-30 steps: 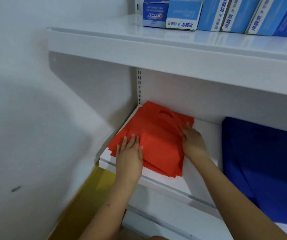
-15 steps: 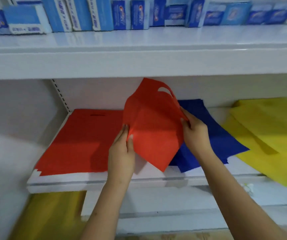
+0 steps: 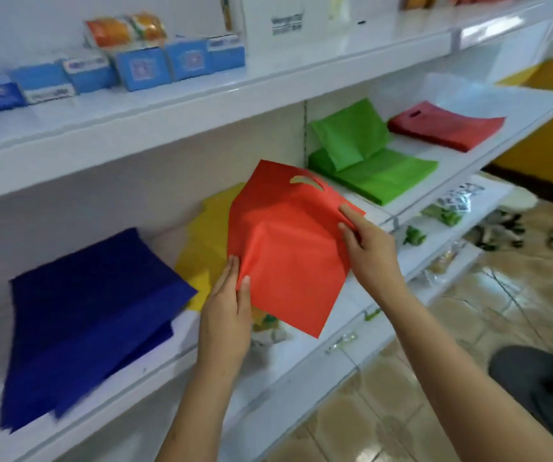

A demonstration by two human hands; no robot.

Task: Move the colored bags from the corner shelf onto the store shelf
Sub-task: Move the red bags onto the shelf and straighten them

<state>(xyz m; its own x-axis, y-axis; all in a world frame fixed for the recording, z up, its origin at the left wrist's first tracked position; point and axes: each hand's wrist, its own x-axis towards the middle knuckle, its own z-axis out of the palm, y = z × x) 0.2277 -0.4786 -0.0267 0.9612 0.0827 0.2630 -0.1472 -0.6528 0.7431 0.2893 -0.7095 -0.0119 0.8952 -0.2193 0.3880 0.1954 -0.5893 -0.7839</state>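
Head view: both hands hold one red-orange bag (image 3: pixel 288 248) in the air in front of the white store shelf (image 3: pixel 488 141), above the yellow bags (image 3: pixel 202 248). The left hand (image 3: pixel 227 315) pinches the bag's lower left edge between thumb and fingers (image 3: pixel 232 271). The right hand (image 3: pixel 368 251) grips the bag's right edge, fingers curled round it, just below the cut-out handle. On the shelf lie blue bags (image 3: pixel 92 311) at left, green bags (image 3: pixel 368 161) and dark red bags (image 3: pixel 448 128) at right. Blue boxes (image 3: pixel 142 66) stand on the upper shelf
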